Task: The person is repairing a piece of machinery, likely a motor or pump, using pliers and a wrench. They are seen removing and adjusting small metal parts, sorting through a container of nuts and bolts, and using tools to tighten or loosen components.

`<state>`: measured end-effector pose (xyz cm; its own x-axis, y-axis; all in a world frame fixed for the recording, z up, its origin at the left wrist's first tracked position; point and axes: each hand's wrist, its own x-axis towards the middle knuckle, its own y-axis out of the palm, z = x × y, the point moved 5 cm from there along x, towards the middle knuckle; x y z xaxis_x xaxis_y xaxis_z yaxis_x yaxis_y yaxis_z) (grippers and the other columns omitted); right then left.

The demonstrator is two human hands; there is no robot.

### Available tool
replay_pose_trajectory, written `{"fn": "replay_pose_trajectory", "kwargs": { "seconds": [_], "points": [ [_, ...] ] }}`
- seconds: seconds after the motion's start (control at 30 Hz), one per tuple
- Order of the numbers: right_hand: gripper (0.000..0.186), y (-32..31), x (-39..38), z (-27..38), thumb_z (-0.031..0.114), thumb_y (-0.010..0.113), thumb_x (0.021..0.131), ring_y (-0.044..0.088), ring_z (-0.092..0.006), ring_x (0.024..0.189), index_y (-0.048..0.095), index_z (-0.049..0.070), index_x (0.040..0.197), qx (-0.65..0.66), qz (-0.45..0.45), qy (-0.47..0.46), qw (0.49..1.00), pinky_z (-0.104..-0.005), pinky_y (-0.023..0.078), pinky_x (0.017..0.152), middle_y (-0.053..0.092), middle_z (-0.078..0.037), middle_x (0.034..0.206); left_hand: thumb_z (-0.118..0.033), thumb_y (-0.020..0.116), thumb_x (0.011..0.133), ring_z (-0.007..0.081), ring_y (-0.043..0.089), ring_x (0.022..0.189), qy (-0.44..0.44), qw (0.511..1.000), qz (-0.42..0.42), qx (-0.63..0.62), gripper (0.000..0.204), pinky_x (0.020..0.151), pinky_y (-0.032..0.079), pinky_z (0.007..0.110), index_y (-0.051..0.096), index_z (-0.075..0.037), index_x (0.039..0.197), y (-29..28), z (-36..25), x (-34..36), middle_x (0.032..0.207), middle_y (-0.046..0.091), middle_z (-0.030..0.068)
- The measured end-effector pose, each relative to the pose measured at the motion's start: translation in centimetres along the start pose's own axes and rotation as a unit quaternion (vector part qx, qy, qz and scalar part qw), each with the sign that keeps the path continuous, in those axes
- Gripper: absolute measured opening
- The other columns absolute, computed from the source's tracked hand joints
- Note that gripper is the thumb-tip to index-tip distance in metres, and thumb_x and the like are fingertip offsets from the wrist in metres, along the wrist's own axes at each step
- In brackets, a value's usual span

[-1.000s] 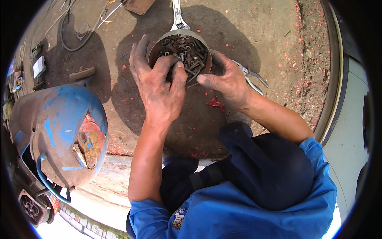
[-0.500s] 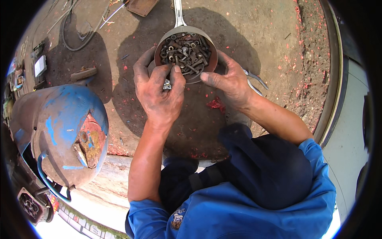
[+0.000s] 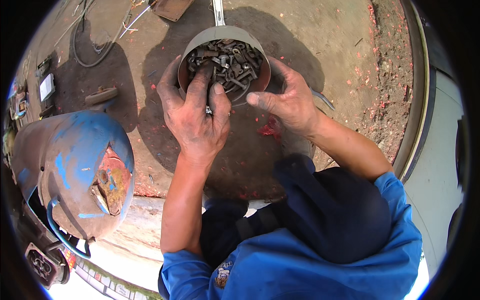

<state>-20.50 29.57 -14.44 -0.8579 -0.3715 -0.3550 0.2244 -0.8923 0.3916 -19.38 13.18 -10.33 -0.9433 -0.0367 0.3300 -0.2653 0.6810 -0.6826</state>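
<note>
A round metal container [image 3: 225, 32] full of rusty bolts, nuts and washers [image 3: 232, 65] sits between my two hands. My left hand [image 3: 195, 112] is closed on the container's left side, with a finger reaching down among the fasteners. My right hand [image 3: 295, 105] grips the container's right side, its thumb near the lower rim. The handle of an adjustable wrench [image 3: 218, 12] shows beyond the container. A pliers handle [image 3: 325, 100] sticks out behind my right hand, the rest hidden.
A dented, paint-worn blue metal tank [image 3: 75, 165] stands at left. A hose [image 3: 87, 57], a screwdriver-like tool [image 3: 135, 20], a rusty tray [image 3: 170, 7], a wheel-like part [image 3: 100, 97] and machine parts [image 3: 42, 265] lie around. A raised rim [image 3: 415, 125] borders the ground at right.
The container has tipped slightly and shifted left since half a second ago. My left hand has moved left, and its finger now dips deeper among the fasteners. The wrench's jaw is now hidden.
</note>
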Motion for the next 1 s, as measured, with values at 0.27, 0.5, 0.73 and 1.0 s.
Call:
{"fn": "replay_pose_trajectory", "kwargs": {
  "seconds": [0.27, 0.5, 0.73, 1.0],
  "points": [
    [0.054, -0.5, -0.3, -0.7, 0.016, 0.074, 0.085, 0.062, -0.0157, 0.102, 0.052, -0.004, 0.130, -0.018, 0.000, 0.029, 0.999, -0.0310, 0.053, 0.084, 0.065, -0.011, 0.115, -0.016, 0.066, 0.086, 0.0389, 0.060, 0.106, -0.069, 0.997, 0.019, -0.022, 0.028, 0.087, 0.051, 0.043, 0.068, 0.000, 0.108, 1.7, 0.6, -1.0, 0.119, 0.053, 0.0231],
    [0.056, -0.6, -0.5, -1.7, 0.018, 0.074, 0.084, 0.064, -0.0165, 0.101, 0.051, -0.005, 0.130, 0.051, -0.017, 0.088, 0.995, -0.0328, 0.054, 0.085, 0.065, -0.011, 0.115, -0.015, 0.067, 0.084, 0.0417, 0.056, 0.111, -0.089, 0.994, 0.066, -0.012, 0.028, 0.090, 0.049, 0.047, 0.068, -0.001, 0.108, 2.2, 1.1, -1.7, 0.124, 0.048, 0.0254],
    [0.061, -0.4, 0.0, -1.5, 0.017, 0.075, 0.083, 0.061, -0.0184, 0.108, 0.047, -0.007, 0.132, 0.040, -0.012, 0.058, 0.997, -0.0330, 0.050, 0.095, 0.061, -0.014, 0.121, -0.009, 0.070, 0.081, 0.0425, 0.051, 0.119, -0.057, 0.994, 0.063, 0.064, 0.030, 0.096, 0.049, 0.047, 0.066, -0.001, 0.109, 1.9, 0.5, 0.4, 0.134, 0.039, 0.0296],
    [0.063, 0.2, -0.3, -1.5, 0.012, 0.073, 0.084, 0.057, -0.0208, 0.116, 0.043, -0.009, 0.135, 0.040, 0.002, 0.065, 0.997, -0.0356, 0.046, 0.103, 0.058, -0.016, 0.126, -0.020, 0.072, 0.081, 0.0485, 0.043, 0.125, -0.036, 0.999, 0.026, 0.020, 0.029, 0.102, 0.039, 0.053, 0.069, 0.001, 0.100, 1.2, 0.7, 0.2, 0.136, 0.038, 0.0323]
  ]
}}
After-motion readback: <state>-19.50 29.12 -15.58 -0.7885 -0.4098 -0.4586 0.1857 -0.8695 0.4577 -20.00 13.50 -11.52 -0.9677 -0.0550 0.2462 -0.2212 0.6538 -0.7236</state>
